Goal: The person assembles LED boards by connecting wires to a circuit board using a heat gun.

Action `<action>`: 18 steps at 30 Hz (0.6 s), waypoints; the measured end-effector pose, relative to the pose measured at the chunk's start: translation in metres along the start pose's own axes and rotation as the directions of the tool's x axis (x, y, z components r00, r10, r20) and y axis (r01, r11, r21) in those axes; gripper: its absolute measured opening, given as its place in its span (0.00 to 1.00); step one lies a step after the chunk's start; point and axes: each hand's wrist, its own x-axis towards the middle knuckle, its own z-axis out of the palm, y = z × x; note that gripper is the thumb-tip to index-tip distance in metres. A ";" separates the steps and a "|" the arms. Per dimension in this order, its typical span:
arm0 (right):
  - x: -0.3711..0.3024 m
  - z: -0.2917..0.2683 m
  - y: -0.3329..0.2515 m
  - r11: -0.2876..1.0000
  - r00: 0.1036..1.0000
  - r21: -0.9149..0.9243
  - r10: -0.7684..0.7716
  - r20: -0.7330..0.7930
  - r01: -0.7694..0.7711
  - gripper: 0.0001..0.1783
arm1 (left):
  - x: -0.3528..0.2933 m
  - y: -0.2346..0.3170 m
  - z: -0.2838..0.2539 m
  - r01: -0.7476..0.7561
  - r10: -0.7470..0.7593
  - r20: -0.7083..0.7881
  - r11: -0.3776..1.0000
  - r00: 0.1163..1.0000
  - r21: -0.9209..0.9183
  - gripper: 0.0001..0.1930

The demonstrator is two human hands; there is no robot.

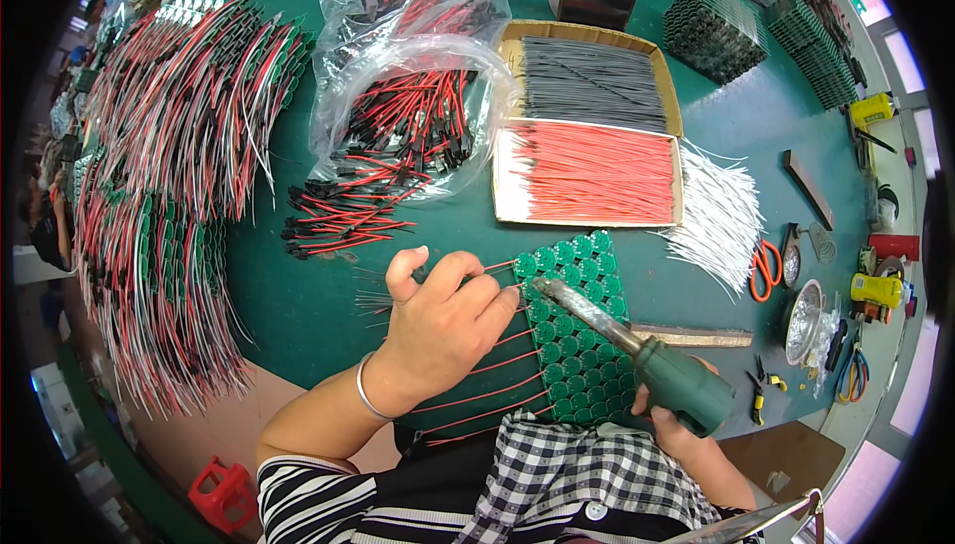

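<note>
Near the counter's (298,295) front edge, the left hand (443,325) pinched a red wire (500,267) steady against the green board panel (582,325), while the right hand (676,425) gripped the soldering iron (637,350), tip meeting it.

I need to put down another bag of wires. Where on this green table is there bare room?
Bare green table lies left of the left hand, below the loose red-black leads. Another patch lies between the white wires and the wooden stick. The far left wire pile, the bags and the right-edge tools are crowded.
</note>
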 end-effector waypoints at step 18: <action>-0.019 -0.005 0.006 1.000 0.999 -0.025 -0.005 -0.051 0.004 0.12 | -0.008 0.013 -0.011 -0.018 0.018 -0.004 1.000 1.000 -0.012 0.07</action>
